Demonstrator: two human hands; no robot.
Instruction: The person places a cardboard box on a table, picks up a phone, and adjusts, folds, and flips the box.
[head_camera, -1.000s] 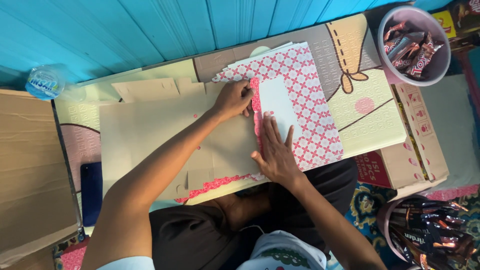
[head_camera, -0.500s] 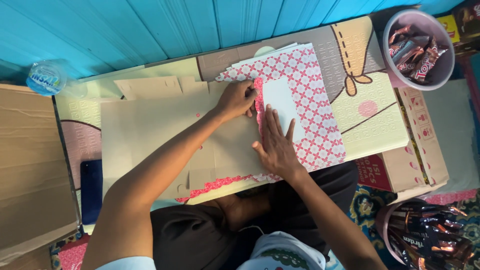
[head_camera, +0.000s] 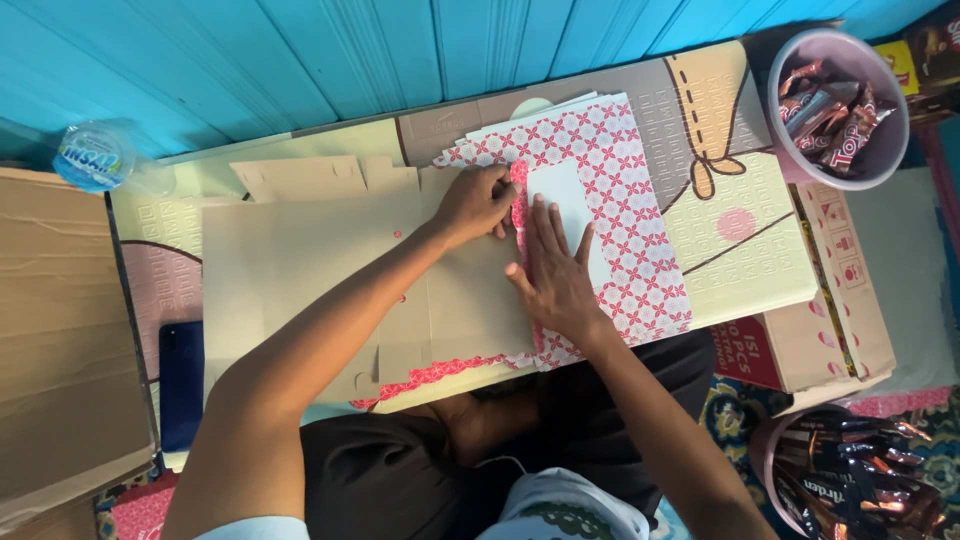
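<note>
Left hand (head_camera: 478, 203), right hand (head_camera: 553, 270) pressing one patterned sheet (head_camera: 620, 200); two snack tubs (head_camera: 838, 108)

Home packing spot on the floor, blue plank wall (head_camera: 400, 50), foam play mat (head_camera: 740, 250), bowls of wrapped sweets (head_camera: 840, 110)

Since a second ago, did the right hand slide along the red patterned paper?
Yes. The right hand has slid up the red patterned paper, away from the person, so its fingers now lie beside the left hand, pressing the folded edge.
</note>
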